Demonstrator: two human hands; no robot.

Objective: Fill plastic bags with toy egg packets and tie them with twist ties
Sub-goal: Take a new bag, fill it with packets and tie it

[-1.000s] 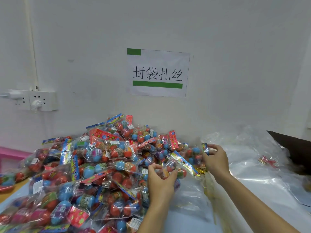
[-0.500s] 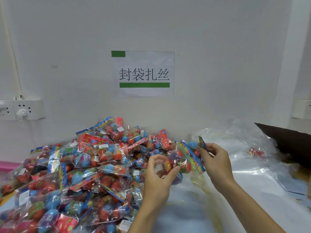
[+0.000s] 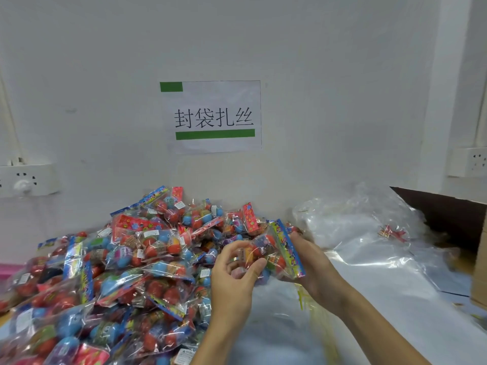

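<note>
A big heap of toy egg packets (image 3: 110, 272) covers the left half of the table, with red, blue and orange eggs in clear wrappers. One egg packet (image 3: 276, 252) with a blue header strip is held up between both hands at the heap's right edge. My left hand (image 3: 233, 279) pinches its left end with thumb and fingers. My right hand (image 3: 312, 267) cups and grips its right side from underneath. Clear plastic bags (image 3: 355, 233) lie in a loose pile at the right. A small bundle of red twist ties (image 3: 391, 232) rests on them.
A paper sign (image 3: 213, 115) hangs on the white wall. Wall sockets (image 3: 25, 180) sit at the left and far right. A brown cardboard box (image 3: 453, 214) stands at the right edge. A pink object (image 3: 8, 270) shows at the far left.
Both hands lifted one packet off the heap's right edge and drew it nearer. The right hand shifted from pinching the header strip to cupping the packet from below.
</note>
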